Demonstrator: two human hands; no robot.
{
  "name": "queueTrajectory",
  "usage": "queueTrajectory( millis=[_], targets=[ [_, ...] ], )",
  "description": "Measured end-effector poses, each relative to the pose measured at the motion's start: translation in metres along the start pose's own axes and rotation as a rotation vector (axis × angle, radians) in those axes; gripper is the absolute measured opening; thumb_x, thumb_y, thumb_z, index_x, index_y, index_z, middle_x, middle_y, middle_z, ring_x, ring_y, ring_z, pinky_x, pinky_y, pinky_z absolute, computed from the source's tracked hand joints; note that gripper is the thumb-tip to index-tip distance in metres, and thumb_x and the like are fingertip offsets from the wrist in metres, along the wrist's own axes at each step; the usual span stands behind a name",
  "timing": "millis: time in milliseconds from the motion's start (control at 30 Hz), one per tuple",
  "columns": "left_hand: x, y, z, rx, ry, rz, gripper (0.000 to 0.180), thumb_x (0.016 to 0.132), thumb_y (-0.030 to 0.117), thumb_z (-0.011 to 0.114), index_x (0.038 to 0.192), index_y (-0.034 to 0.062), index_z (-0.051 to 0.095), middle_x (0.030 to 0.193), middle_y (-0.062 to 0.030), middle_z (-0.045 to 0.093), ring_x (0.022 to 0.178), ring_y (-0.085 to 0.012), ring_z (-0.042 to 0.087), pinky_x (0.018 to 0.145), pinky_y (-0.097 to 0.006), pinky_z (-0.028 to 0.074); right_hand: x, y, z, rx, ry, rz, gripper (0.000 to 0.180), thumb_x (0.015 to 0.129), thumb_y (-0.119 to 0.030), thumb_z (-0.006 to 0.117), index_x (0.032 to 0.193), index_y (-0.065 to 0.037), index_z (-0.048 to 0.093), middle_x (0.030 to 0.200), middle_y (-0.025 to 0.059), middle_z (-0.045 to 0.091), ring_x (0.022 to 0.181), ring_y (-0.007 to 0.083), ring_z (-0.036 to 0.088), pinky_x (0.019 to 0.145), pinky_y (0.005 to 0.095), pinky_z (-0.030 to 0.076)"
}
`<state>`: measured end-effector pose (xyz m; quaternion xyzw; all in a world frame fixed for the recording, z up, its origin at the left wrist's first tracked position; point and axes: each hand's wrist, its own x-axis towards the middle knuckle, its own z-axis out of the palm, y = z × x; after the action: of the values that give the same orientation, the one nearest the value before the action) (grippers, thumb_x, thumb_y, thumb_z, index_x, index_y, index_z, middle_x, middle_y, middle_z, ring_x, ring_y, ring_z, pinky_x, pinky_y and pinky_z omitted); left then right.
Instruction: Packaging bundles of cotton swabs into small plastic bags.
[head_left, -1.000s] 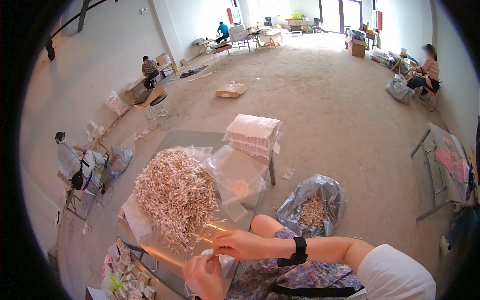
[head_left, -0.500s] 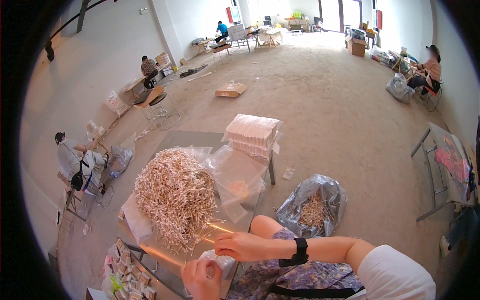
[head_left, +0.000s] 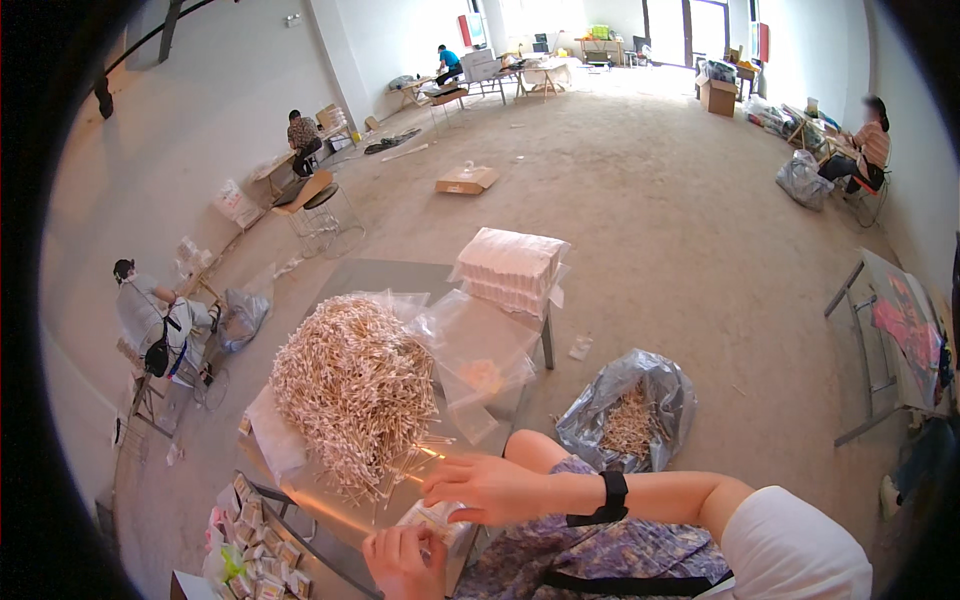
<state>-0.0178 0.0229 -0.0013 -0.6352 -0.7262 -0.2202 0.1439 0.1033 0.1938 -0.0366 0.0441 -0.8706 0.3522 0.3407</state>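
Note:
At the near edge of the metal table point(head_left: 340, 508), a small clear plastic bag point(head_left: 424, 513) lies between my hands; its contents are hard to make out. My left hand point(head_left: 403, 560) is closed, with thumb and fingers pinching the bag's near side. From the right, my right hand point(head_left: 480, 490) reaches over the bag with bent fingers closed on its upper part, a black band on that wrist. Just beyond, a large heap of cotton swabs point(head_left: 350, 385) covers the table, with loose swabs scattered toward my fingers. Flat clear bags point(head_left: 485, 350) lie right of the heap.
A stack of white packs point(head_left: 510, 265) stands at the table's far right corner. A grey plastic sack point(head_left: 675, 400) holding swabs sits on the floor at right. Small boxes point(head_left: 265, 565) fill a container at lower left. Other people sit working along the walls.
My right hand has shifted slightly left and down, over the bag. My left hand stays beside it, its fingers turned slightly. The whole view has shifted a little.

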Motion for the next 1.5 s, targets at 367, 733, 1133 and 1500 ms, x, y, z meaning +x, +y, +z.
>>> queueTrajectory(
  millis=[367, 733, 1133, 1500],
  targets=[
    [-0.015, -0.007, -0.002, -0.026, 0.094, -0.046, 0.018, 0.080, 0.019, 0.069, 0.095, 0.0079, 0.069, 0.080, -0.0081, 0.061, 0.077, -0.0298, 0.057, 0.072, -0.041, 0.044, 0.009, -0.002, 0.025, -0.140, -0.039, -0.090, 0.014, 0.081, -0.016, 0.064, 0.086, -0.005, 0.055, 0.089, 0.0061, 0.053, 0.090, 0.0252, 0.052, 0.080, 0.0365, 0.042],
    [-0.010, 0.004, 0.002, 0.053, 0.126, -0.008, 0.013, 0.087, 0.021, 0.065, 0.090, 0.0091, 0.069, 0.076, -0.0065, 0.059, 0.075, -0.0260, 0.056, 0.072, -0.040, 0.043, 0.007, -0.007, 0.018, -0.132, -0.017, -0.081, 0.012, 0.080, -0.014, 0.062, 0.082, -0.005, 0.055, 0.088, 0.0066, 0.054, 0.090, 0.0247, 0.053, 0.083, 0.0359, 0.040],
    [-0.005, -0.005, 0.000, -0.111, 0.102, 0.015, 0.010, 0.074, 0.013, 0.072, 0.079, 0.0094, 0.064, 0.074, -0.0043, 0.059, 0.073, -0.0246, 0.057, 0.073, -0.039, 0.042, 0.005, -0.004, 0.009, -0.189, 0.014, -0.156, 0.010, 0.084, -0.015, 0.062, 0.085, -0.007, 0.057, 0.085, 0.0043, 0.054, 0.086, 0.0222, 0.054, 0.083, 0.0353, 0.040],
    [-0.009, -0.013, -0.007, -0.009, 0.068, 0.090, 0.017, 0.073, 0.016, 0.074, 0.084, 0.0096, 0.063, 0.078, -0.0046, 0.060, 0.074, -0.0246, 0.058, 0.073, -0.040, 0.043, 0.003, 0.001, 0.005, -0.108, 0.059, -0.117, 0.012, 0.080, -0.013, 0.064, 0.080, -0.006, 0.053, 0.084, 0.0058, 0.053, 0.086, 0.0239, 0.054, 0.082, 0.0361, 0.040]
  ],
)
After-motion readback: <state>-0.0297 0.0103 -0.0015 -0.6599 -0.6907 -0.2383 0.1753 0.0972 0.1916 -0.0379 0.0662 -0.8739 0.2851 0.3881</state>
